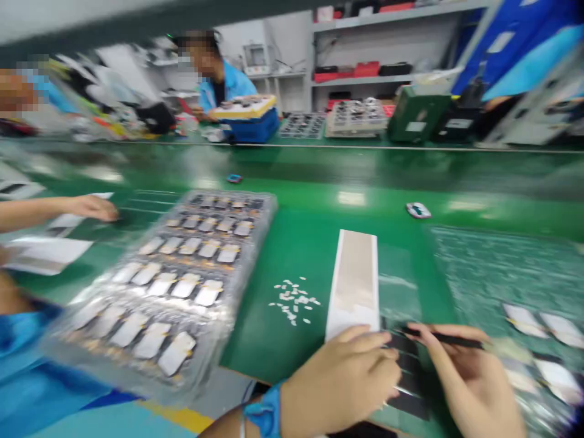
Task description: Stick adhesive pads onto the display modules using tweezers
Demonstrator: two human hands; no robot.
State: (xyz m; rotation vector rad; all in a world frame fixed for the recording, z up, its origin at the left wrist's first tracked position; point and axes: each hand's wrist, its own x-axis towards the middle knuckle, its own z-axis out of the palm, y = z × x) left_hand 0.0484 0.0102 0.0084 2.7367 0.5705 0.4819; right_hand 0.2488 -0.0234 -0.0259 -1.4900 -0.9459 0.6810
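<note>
My left hand (340, 389) lies at the bottom of the view, its fingertips on a row of black film strips (406, 371) and just beside the lower end of a long white-and-beige strip (353, 280). My right hand (474, 380) pinches slim black tweezers (440, 337), whose tips reach over the black strips. Small white flakes (292, 301) lie scattered left of the long strip. Several white-topped flat cells (524, 319) rest on a speckled green mat (497, 274) to the right of my right hand. The black strips are partly hidden under my fingers and blurred.
A plastic-wrapped tray of flat cells (159, 292) lies on the green bench (351, 207) to my left. A co-worker's hand (91, 208) and blue sleeve (27, 359) are beyond it. Another person (223, 79), a blue bin (250, 128) and shelves (378, 61) stand behind.
</note>
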